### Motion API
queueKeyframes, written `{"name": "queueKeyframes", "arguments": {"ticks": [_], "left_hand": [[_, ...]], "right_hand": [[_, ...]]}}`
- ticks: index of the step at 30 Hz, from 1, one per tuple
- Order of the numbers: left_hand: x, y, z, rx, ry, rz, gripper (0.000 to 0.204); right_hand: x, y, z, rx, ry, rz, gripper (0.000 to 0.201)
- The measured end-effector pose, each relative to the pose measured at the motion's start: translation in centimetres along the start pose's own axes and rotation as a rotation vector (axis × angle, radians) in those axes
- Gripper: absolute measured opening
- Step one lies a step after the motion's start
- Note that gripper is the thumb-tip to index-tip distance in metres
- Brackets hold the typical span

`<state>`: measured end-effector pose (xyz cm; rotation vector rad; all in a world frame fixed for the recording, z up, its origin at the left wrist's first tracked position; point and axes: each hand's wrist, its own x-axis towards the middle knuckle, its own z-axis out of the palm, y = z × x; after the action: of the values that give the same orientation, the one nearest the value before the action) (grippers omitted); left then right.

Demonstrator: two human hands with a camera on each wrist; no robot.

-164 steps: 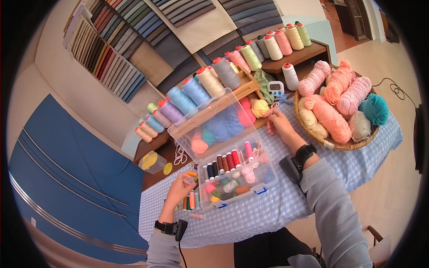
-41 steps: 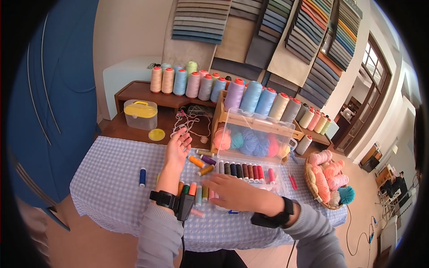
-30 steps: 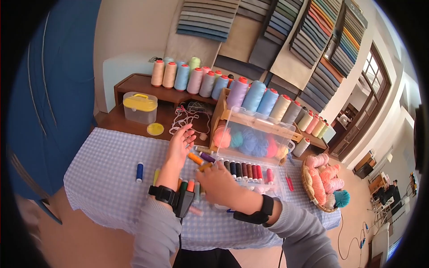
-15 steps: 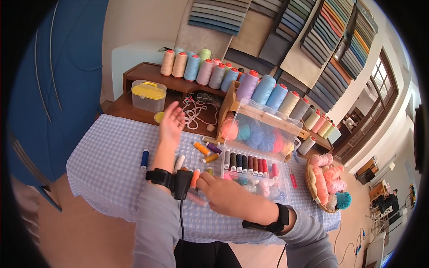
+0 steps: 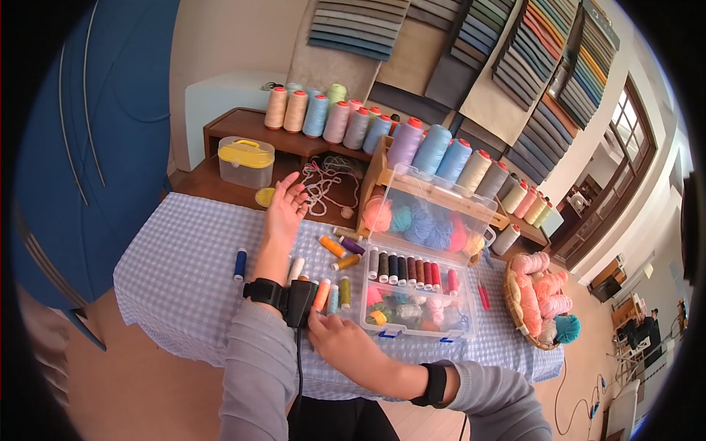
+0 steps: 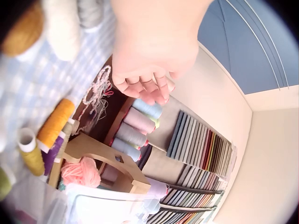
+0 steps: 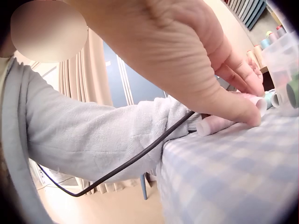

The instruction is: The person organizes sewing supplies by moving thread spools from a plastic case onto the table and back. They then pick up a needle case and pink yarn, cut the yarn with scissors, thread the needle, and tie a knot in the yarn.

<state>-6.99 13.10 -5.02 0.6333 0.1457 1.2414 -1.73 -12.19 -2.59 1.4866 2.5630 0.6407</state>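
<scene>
My left hand (image 5: 283, 217) is raised over the cloth, palm up with fingers loosely bent, holding nothing; the left wrist view shows the same empty hand (image 6: 154, 56). Low at the table's front, my right hand (image 5: 349, 349) is just in front of the orange spool (image 5: 321, 294) and light blue spool (image 5: 333, 299). Seen from the right wrist, that hand (image 7: 201, 60) has its thumb and fingers round a pale pink spool (image 7: 216, 124) lying on the cloth. An olive spool (image 5: 345, 292) lies beside the blue one.
The open clear box (image 5: 419, 332) holds a row of spools and small yarn balls. Orange, purple and ochre spools (image 5: 346, 262) lie left of it. A dark blue spool (image 5: 240, 265) is at far left, a yarn basket (image 5: 513, 300) at right. Cone threads (image 5: 338, 123) stand behind.
My right hand has come from the box's side, past the olive spool, down to the pale pink spool at the front. My left hand stays raised, moving only slightly.
</scene>
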Motion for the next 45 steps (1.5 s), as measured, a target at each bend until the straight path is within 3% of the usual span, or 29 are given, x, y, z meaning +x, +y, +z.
{"name": "queueKeyframes", "arguments": {"ticks": [8,14,16,17,19,23,28,40,45], "left_hand": [[-0.2,-0.4,0.0,0.022,0.034,-0.021,0.037],[-0.1,-0.4,-0.4,0.037,0.045,-0.045,0.037],[-0.1,-0.5,-0.2,0.002,0.091,-0.047,0.034],[-0.1,-0.5,-0.2,0.005,0.098,-0.045,0.034],[-0.1,-0.5,-0.2,0.014,0.123,-0.035,0.033],[0.0,-0.7,-0.4,0.02,0.143,-0.038,0.033],[-0.1,-0.6,-0.4,0.019,0.176,-0.042,0.032],[-0.3,-0.5,-0.1,-0.009,0.212,-0.04,0.029],[-0.2,-0.5,-0.1,-0.018,0.238,-0.032,0.028]], "right_hand": [[-1.9,1.0,-1.4,0.257,-0.082,-0.037,0.039],[-1.8,1.8,-1.8,0.467,-0.121,0.063,0.043],[-1.5,1.4,-2.2,0.515,-0.185,0.239,0.044],[-1.6,1.2,-1.9,0.52,-0.186,0.233,0.044],[-1.9,0.9,-1.3,0.569,-0.098,0.274,0.046],[-2.1,0.5,-1.6,0.512,-0.163,0.298,0.05],[-2.6,0.5,-1.5,0.685,0.06,0.287,0.058],[-2.3,1.9,-2.4,0.836,-0.065,0.247,0.065],[-1.6,1.6,-2.5,0.796,-0.002,0.254,0.064]]}}
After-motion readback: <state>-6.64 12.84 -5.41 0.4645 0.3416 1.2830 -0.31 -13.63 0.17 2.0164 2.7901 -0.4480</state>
